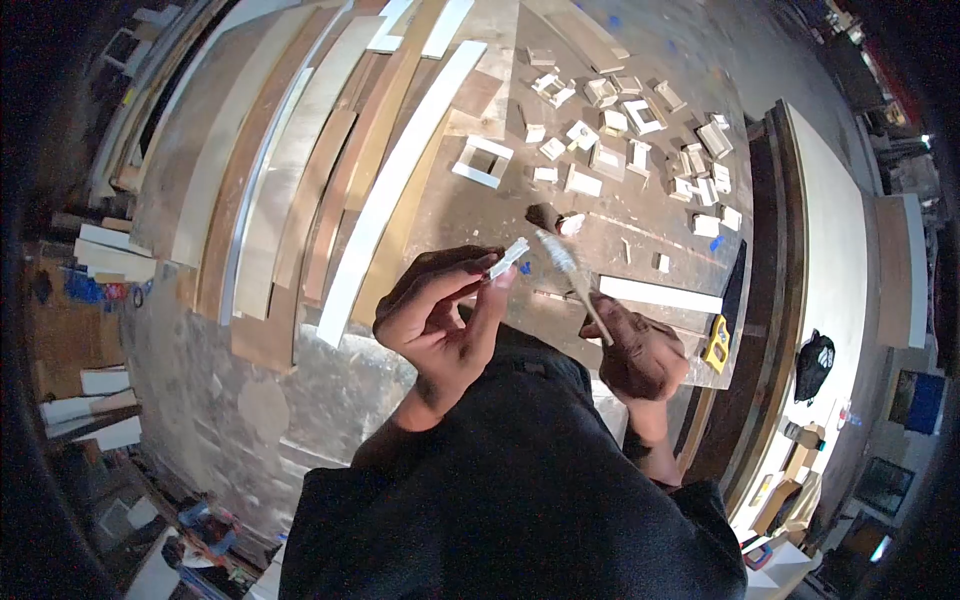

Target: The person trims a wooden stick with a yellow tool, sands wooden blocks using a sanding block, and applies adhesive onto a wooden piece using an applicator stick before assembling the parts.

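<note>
My left hand (440, 315) pinches a small pale wooden piece (508, 258) between thumb and fingertips, held up above the table. Closed around a thin handle is my right hand (645, 350). That handle belongs to what looks like a small brush (568, 268), whose whitish head is smeared by motion. The brush head points up and left, beside the small piece; I cannot tell whether they touch. Just beyond the brush, a small whitish object (570, 225) sits on the table, its kind unclear.
Small wooden blocks and box-like frames (607, 160) are scattered over the table (480, 220). Long boards and strips (400, 190) lie at the left. To the right are a white strip (660, 293), a yellow tool (717, 345) and a pale panel (830, 220) with a black item (815, 367).
</note>
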Action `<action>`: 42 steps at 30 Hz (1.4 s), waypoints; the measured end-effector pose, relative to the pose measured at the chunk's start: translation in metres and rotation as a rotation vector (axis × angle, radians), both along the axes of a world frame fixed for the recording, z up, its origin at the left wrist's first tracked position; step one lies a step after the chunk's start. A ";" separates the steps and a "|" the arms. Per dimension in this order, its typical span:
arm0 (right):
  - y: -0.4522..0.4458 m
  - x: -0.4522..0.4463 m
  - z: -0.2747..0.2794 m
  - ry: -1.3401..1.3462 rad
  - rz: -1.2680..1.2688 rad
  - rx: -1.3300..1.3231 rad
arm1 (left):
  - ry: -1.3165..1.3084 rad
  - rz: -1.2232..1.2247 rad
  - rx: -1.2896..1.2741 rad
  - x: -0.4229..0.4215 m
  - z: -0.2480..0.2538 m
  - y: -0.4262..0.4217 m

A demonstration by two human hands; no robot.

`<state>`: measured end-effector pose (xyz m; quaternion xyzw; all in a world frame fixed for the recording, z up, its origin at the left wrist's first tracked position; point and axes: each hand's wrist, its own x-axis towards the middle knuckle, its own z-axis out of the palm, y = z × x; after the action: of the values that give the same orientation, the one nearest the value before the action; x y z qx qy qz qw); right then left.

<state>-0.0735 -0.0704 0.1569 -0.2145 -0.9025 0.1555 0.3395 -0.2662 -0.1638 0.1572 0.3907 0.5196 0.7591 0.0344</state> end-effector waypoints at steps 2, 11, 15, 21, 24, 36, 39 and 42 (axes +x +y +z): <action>-0.002 0.001 0.000 0.083 -0.043 -0.009 | 0.019 0.005 -0.001 -0.001 0.001 0.001; -0.019 0.002 0.040 0.149 0.315 -0.138 | 0.019 0.032 -0.198 0.001 0.014 -0.006; -0.013 0.012 0.025 0.161 0.261 -0.112 | 0.055 0.001 -0.047 -0.001 -0.003 -0.003; -0.021 0.013 0.029 0.161 0.177 -0.091 | 0.039 0.013 -0.040 0.001 0.001 -0.003; -0.020 0.005 0.031 0.196 0.242 -0.116 | 0.057 0.020 0.003 0.003 0.001 -0.002; -0.022 0.014 0.037 0.140 0.246 -0.092 | 0.053 0.058 -0.037 0.005 0.005 -0.004; -0.017 0.003 0.029 0.151 0.207 -0.049 | 0.067 0.071 -0.050 0.005 0.007 -0.005; -0.009 0.002 0.009 0.161 0.148 -0.043 | 0.029 0.056 -0.010 0.004 0.006 -0.004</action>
<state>-0.0716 -0.0794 0.1663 -0.1412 -0.8823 0.2160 0.3937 -0.2621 -0.1681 0.1628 0.3867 0.5345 0.7515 0.0073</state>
